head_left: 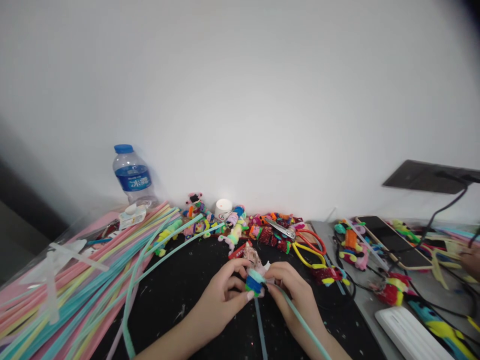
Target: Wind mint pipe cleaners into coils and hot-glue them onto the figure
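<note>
My left hand (225, 290) is closed on a small pipe-cleaner figure (255, 284) with blue, green and pale mint bands, pinched between thumb and fingers over the black mat (180, 305). Right beside it, my right hand (290, 290) pinches a mint-green pipe cleaner (300, 317), whose long end runs down toward the lower right past my palm. Its fingertips meet the figure's right side and partly cover it. A thin bluish strip (259, 325) lies below the figure. Just behind my fingers is a pinkish clear-wrapped item (252, 255) that I cannot make out.
Left, a big heap of pastel pipe cleaners (90, 280) lies near a water bottle (132, 175). Scissors (303, 240), a white cup (224, 209) and several finished figures line the back. A phone (393, 242), white power bank (408, 332) and cables are right, near another person's hand (470, 260).
</note>
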The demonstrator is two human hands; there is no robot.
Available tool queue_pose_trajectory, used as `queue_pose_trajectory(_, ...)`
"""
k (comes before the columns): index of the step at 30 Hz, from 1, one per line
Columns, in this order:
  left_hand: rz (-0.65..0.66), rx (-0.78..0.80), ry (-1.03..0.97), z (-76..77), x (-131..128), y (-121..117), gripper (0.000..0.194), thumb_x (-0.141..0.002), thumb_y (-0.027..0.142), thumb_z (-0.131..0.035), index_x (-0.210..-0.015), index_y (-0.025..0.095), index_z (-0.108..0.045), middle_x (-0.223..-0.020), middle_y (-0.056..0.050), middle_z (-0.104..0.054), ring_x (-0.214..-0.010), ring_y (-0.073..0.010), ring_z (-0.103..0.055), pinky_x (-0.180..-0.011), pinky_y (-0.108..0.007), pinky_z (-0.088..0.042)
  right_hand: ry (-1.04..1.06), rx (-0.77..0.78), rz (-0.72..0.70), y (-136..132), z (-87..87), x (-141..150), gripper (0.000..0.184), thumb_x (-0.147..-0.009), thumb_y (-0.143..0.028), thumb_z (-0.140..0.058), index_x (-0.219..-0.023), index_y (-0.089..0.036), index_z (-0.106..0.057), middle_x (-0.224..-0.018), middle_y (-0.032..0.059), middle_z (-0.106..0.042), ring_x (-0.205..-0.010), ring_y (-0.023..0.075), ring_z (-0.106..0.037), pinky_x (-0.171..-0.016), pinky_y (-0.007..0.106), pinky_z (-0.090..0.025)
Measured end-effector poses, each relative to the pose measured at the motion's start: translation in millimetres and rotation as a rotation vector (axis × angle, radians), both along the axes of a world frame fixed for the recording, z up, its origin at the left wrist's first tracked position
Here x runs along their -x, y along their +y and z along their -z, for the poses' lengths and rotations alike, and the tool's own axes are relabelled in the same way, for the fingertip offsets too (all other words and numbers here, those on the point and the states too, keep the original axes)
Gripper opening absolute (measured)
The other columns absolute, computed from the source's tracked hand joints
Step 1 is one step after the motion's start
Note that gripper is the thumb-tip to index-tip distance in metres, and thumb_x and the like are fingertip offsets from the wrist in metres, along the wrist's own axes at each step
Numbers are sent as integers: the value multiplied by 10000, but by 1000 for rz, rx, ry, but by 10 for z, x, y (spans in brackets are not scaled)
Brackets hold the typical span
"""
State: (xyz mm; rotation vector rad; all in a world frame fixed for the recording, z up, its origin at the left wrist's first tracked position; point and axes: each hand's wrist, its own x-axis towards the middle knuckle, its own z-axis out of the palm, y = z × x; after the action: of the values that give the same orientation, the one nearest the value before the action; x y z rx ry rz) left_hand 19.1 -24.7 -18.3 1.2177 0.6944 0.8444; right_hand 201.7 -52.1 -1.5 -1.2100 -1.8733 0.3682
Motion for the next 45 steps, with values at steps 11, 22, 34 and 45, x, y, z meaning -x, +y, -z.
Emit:
queue_pose_trajectory(11, 16, -205, 166, -13, 22, -12, 217, -778, 195, -575, -993, 225, -589, -962, -32, -487, -756, -142, -499, -608, -226, -403, -62, -105, -42, -25, 1, 65, 147, -820, -95, -505, -863, -200, -598, -818, 55, -631, -749, 171, -616, -681, 261, -516)
queue_pose_trajectory(22, 8, -90, 13, -52, 25, 16, 170, -774, 251, -601, -922, 187, -547, -916, -27, -552, -786, -157, -536, -699, -265, -426, 55, -64, 11, -112, -78, 103, 164, -762, -102, -533, -897, -191, -561, -860, 56, -577, -723, 175, -573, -642, 274, -480)
queue_pose_trajectory(34, 39, 7, -80, -70, 31, 14, 195, -754, 234, -643, -913, 186, -541, -859, -17, -600, -806, -163, -571, -726, -283, -440, -12, 1, -4, -111, -48, 90, 140, -825, -104, -455, -746, -188, -534, -710, 20, -565, -650, 149, -540, -615, 253, -416)
queue_pose_trajectory(45, -82, -270, 113, -57, 53, 31, 81, -774, 188, -587, -852, 199, -603, -915, -29, -523, -754, -140, -541, -650, -230, -460, -43, -43, 16, -142, -63, 108, 163, -830, -109, -429, -696, -199, -456, -634, -3, -515, -567, 128, -498, -548, 230, -395)
